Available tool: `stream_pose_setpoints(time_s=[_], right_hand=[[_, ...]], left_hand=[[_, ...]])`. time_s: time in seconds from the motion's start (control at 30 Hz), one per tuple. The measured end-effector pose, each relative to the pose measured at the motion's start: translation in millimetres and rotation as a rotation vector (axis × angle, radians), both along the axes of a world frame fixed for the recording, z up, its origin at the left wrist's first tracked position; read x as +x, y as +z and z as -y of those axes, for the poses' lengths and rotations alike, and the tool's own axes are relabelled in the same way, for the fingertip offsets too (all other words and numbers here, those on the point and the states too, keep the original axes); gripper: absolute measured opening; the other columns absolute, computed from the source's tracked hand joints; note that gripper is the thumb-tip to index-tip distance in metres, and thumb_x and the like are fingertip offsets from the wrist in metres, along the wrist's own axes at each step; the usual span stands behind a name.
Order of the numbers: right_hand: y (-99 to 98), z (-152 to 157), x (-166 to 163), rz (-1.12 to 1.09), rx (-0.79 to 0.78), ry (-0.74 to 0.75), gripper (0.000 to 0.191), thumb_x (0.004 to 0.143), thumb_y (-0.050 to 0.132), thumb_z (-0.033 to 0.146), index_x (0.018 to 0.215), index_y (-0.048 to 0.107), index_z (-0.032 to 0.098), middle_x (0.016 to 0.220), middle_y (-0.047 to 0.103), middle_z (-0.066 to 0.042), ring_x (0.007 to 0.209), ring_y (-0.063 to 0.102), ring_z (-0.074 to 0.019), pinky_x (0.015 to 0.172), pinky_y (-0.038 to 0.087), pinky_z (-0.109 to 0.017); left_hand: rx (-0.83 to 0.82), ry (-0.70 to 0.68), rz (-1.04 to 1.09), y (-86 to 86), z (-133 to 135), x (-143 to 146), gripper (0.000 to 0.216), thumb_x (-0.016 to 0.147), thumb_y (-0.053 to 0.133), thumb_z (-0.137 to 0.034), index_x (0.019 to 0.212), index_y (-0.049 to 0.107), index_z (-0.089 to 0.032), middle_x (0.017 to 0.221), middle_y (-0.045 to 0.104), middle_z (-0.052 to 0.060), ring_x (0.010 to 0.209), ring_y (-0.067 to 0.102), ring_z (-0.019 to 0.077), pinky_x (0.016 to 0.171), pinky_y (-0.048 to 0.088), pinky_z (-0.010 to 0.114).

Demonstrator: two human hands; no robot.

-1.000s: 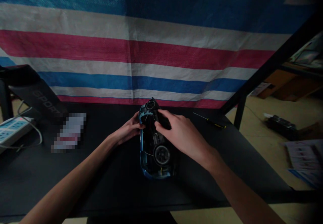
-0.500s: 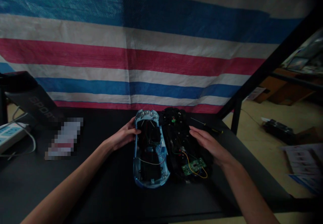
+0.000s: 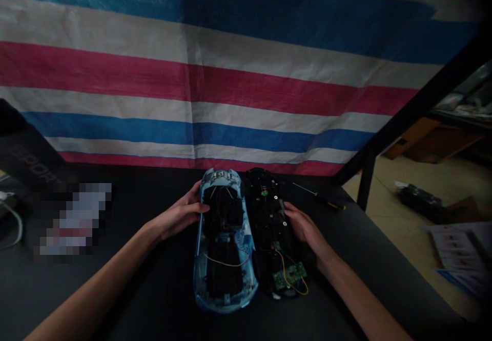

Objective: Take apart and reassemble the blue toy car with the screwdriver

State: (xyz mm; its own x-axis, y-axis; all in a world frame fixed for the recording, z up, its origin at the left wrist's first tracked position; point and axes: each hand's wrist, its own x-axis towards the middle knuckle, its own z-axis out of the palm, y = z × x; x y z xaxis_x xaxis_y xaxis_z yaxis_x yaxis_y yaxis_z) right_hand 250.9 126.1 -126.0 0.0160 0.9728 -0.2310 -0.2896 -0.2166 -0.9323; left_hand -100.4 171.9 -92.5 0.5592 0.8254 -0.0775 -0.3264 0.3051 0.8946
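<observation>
One striped sheet (image 3: 269, 84) of blue, white and red hangs behind your black bench (image 3: 154, 300), spanning its far edge. At your far left stands a dark container (image 3: 31, 151) lettered "SPORT", with a white cable (image 3: 19, 225) curving below it. Next comes a pixelated item (image 3: 79, 218) lying on the dark, matte surface. Your left hand (image 3: 186, 210) holds the left rim of the blue car shell (image 3: 225, 238), thumb over the edge; the shell lies hollow side up, mid-bench. Just right of it lies the black chassis (image 3: 265, 213), bearing a green circuit board (image 3: 288, 276) at its near end. Your right hand (image 3: 305, 225) is narrow against the chassis's right edge; you cannot tell whether it grips. Beyond sits a screwdriver (image 3: 323, 197). Past a black frame post (image 3: 365, 182), the pale floor (image 3: 384, 207) carries a dark object (image 3: 418, 202), brown boxes (image 3: 438, 138) and printed papers (image 3: 457, 251).
</observation>
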Motion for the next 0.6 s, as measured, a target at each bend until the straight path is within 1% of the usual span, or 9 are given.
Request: stream_pose_setpoints(time_s=[0.13,0.27,0.47,0.6], right_hand=[[1.7,2.5,-1.3,0.027,-0.015,-0.032,0.048,0.076,0.088,0.051,0.117,0.078,0.029,0.117,0.083,-0.002,0.117,0.074,-0.0326,0.097,0.058,-0.041],[2.5,3.7,-1.7,0.053,-0.028,-0.068,0.047,0.078,0.086,0.051,0.120,0.077,0.031,0.119,0.082,0.000,0.120,0.074,-0.0328,0.100,0.058,-0.043],[1.2,3.0,-0.9,0.068,-0.065,-0.105,0.051,0.073,0.089,0.051,0.119,0.078,0.031,0.118,0.082,0.000,0.124,0.072,-0.0338,0.105,0.057,-0.045],[-2.7,3.0,0.7,0.056,-0.089,-0.121,0.050,0.073,0.089,0.049,0.119,0.078,0.032,0.120,0.082,0.000,0.127,0.071,-0.0332,0.108,0.055,-0.045]], left_hand=[[-0.019,-0.015,-0.005,1.4,-0.9,0.0,0.080,0.086,0.078,-0.014,0.156,0.046,-0.035,0.149,0.065,0.005,0.127,0.067,0.0268,0.101,0.056,0.035],[-0.019,-0.025,0.010,1.2,-2.1,-0.8,0.080,0.086,0.078,-0.013,0.156,0.047,-0.037,0.141,0.069,0.003,0.118,0.070,0.0244,0.100,0.057,0.035],[-0.013,-0.036,-0.026,-1.2,-3.0,-2.6,0.082,0.089,0.076,-0.014,0.159,0.043,-0.039,0.142,0.069,0.004,0.119,0.070,0.0260,0.101,0.057,0.037],[-0.018,-0.036,-0.015,-0.5,-2.4,-1.6,0.084,0.087,0.077,-0.016,0.160,0.042,-0.039,0.144,0.068,0.005,0.119,0.070,0.0264,0.103,0.056,0.038]])
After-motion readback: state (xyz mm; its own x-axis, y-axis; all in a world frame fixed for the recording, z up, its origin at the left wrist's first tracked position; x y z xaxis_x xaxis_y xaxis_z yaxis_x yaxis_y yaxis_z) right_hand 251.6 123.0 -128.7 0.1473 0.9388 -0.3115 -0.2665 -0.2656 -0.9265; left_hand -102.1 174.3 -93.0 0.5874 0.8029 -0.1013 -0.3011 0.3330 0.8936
